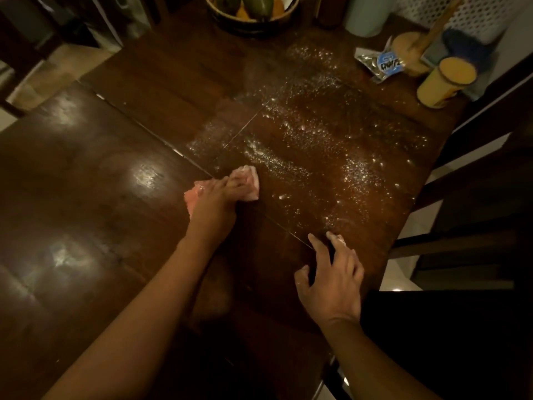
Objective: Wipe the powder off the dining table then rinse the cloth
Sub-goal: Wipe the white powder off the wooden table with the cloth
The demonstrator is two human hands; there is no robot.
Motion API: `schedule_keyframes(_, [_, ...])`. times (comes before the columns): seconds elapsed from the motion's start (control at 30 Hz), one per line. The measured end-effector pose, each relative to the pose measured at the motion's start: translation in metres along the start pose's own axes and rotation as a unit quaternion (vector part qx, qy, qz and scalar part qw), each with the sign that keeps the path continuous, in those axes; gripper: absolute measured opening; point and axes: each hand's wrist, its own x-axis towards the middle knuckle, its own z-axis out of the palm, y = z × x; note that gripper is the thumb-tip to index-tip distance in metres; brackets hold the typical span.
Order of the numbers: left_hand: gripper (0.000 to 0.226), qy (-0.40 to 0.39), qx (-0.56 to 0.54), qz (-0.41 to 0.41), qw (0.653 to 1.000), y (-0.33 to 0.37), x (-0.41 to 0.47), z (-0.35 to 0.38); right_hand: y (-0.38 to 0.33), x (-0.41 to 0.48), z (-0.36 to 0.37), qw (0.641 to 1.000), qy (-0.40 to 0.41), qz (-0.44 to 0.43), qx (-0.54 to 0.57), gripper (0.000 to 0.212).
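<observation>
White powder [311, 134] lies scattered over the right half of the dark wooden dining table [95, 174], from the fruit bowl down toward the near right edge. My left hand [213, 203] presses a pink cloth [248, 183] flat on the table at the powder's left border, fingers stretched over it. My right hand [331, 278] rests on the table near the right edge with fingers spread. It holds nothing, and its fingertips carry white powder.
A fruit bowl [253, 13] stands at the far edge. At the far right are a foil packet [377, 63], a yellow cup [444, 82], a wooden stand [415, 56] and a pale canister [366, 15]. A dark chair [473, 220] stands along the table's right side.
</observation>
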Motion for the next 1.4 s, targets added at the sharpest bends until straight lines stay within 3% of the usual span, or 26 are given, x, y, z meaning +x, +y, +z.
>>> schedule_keyframes(0.07, [0.065, -0.024, 0.035, 0.018, 0.999, -0.021, 0.004, -0.007, 0.000, 0.001, 0.000, 1.000, -0.005, 0.002, -0.003, 0.064])
schedule_keyframes(0.17, [0.062, 0.033, 0.032, -0.081, 0.996, -0.056, 0.025, -0.011, 0.000, 0.001, -0.001, 1.000, -0.009, -0.001, -0.010, 0.064])
schedule_keyframes(0.27, [0.057, 0.076, 0.033, -0.122, 0.989, -0.038, 0.036, -0.008, -0.001, 0.002, -0.002, 1.000, -0.016, -0.009, -0.012, 0.063])
schedule_keyframes(0.4, [0.059, 0.057, 0.008, -0.039, 0.998, -0.001, 0.008, 0.002, 0.000, 0.000, -0.005, 0.997, -0.034, -0.061, -0.021, 0.057])
schedule_keyframes(0.53, [0.064, -0.050, -0.010, 0.025, 0.998, -0.044, 0.003, 0.002, -0.001, -0.002, -0.005, 0.993, -0.032, -0.113, -0.016, 0.054])
schedule_keyframes(0.6, [0.062, -0.007, 0.013, 0.011, 1.000, -0.061, 0.010, -0.010, 0.000, -0.003, -0.005, 0.990, -0.027, -0.139, -0.019, 0.052])
schedule_keyframes(0.7, [0.051, 0.095, 0.022, -0.077, 0.992, -0.074, 0.027, -0.028, 0.002, -0.003, -0.004, 0.985, -0.027, -0.169, -0.023, 0.051])
schedule_keyframes(0.8, [0.046, 0.122, 0.018, -0.198, 0.972, -0.069, 0.062, -0.036, 0.002, -0.002, -0.003, 0.980, -0.038, -0.191, -0.025, 0.051])
schedule_keyframes(0.87, [0.043, 0.131, -0.012, -0.219, 0.967, -0.059, 0.079, -0.036, 0.002, 0.000, -0.004, 0.978, -0.049, -0.199, -0.027, 0.053])
schedule_keyframes(0.93, [0.041, 0.107, -0.006, -0.193, 0.975, -0.045, 0.083, -0.030, 0.001, 0.000, -0.004, 0.978, -0.061, -0.198, -0.032, 0.054])
schedule_keyframes(1.0, [0.042, 0.055, 0.034, -0.104, 0.992, -0.035, 0.076, -0.024, 0.001, 0.001, -0.004, 0.978, -0.072, -0.195, -0.031, 0.054])
schedule_keyframes(1.1, [0.047, -0.015, 0.002, 0.024, 1.000, -0.055, 0.068, -0.023, 0.001, 0.001, -0.005, 0.978, -0.080, -0.191, -0.024, 0.054])
schedule_keyframes(1.13, [0.048, -0.016, -0.005, 0.004, 1.000, -0.065, 0.071, -0.026, 0.000, 0.001, -0.006, 0.978, -0.081, -0.190, -0.024, 0.054])
schedule_keyframes(1.23, [0.037, 0.066, 0.003, -0.161, 0.985, -0.067, 0.083, -0.032, 0.000, 0.002, -0.006, 0.978, -0.085, -0.190, -0.027, 0.054])
schedule_keyframes(1.3, [0.040, 0.100, 0.029, -0.175, 0.979, -0.048, 0.089, -0.024, 0.000, 0.002, -0.007, 0.977, -0.086, -0.191, -0.027, 0.054])
schedule_keyframes(1.4, [0.055, 0.068, 0.093, -0.118, 0.986, -0.017, 0.086, -0.008, 0.000, 0.002, -0.007, 0.978, -0.087, -0.187, -0.023, 0.054])
